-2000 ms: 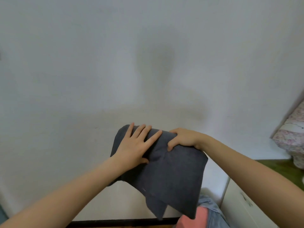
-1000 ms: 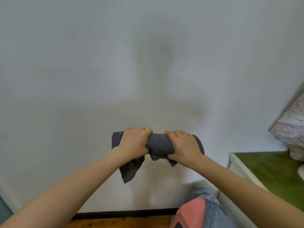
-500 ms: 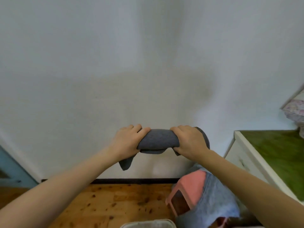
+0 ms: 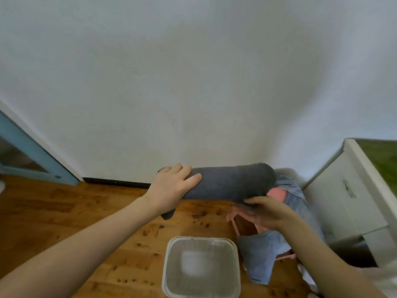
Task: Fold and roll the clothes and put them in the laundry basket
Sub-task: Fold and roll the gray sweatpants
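Head view: dark grey cloth roll (image 4: 227,182) is held in the air above the wooden floor (image 4: 64,211), lying crosswise. Left hand (image 4: 171,190) wraps its left end, fingers (image 4: 189,179) curled over the top. Right hand (image 4: 266,211) is palm-up under the right end, fingers partly open, supporting more than clamping. White laundry basket (image 4: 200,241) sits below the fingers, nearer the body, nothing visible inside. Light blue garment (image 4: 262,261) hangs over a pink chair (image 4: 277,193), below the right hand.

Handling guess: soft, light, not fragile, but wants to unroll. One loose tail hangs under the left wrist. Best hold is both ends, thumbs pinning the outer flap, then lower it flat into the basket.
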`<action>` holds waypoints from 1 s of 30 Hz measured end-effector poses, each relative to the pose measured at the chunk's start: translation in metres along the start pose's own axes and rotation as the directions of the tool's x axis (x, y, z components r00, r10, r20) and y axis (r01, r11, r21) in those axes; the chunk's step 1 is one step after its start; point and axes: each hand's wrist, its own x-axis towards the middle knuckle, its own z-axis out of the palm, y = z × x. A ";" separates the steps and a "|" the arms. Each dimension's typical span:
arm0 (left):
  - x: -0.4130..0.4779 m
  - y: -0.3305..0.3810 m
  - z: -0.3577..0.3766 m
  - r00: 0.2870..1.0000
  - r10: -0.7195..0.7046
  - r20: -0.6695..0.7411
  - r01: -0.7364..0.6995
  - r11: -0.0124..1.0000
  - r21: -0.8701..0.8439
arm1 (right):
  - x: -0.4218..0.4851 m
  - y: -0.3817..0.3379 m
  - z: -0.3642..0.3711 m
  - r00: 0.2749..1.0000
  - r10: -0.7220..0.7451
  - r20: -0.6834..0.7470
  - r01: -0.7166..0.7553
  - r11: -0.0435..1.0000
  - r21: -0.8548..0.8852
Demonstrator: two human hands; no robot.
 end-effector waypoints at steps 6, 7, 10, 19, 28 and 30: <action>-0.051 0.023 0.071 0.982 0.157 0.102 -0.160 0.987 0.015 | 0.049 0.053 -0.042 0.994 0.108 -0.014 -0.105 0.982 0.156; -0.059 0.028 0.086 0.973 0.175 0.152 -0.176 0.984 -0.004 | 0.062 0.065 -0.047 0.979 0.160 -0.127 -0.153 0.986 0.064; -0.090 0.043 0.146 0.917 0.241 0.318 -0.225 0.970 -0.087 | 0.109 0.111 -0.069 0.933 0.212 -0.292 -0.243 0.967 -0.076; -0.205 0.096 0.383 0.712 0.372 0.595 -0.291 0.928 -0.232 | 0.264 0.332 -0.218 0.852 0.166 -0.497 -0.257 0.959 -0.120; -0.275 0.124 0.573 0.679 0.248 0.691 -0.226 0.966 -0.125 | 0.411 0.432 -0.240 0.762 0.327 -0.559 -0.416 0.909 -0.035; -0.284 0.131 0.600 0.603 0.132 0.787 -0.109 0.991 -0.084 | 0.437 0.446 -0.256 0.787 0.260 -0.560 -0.390 0.912 -0.125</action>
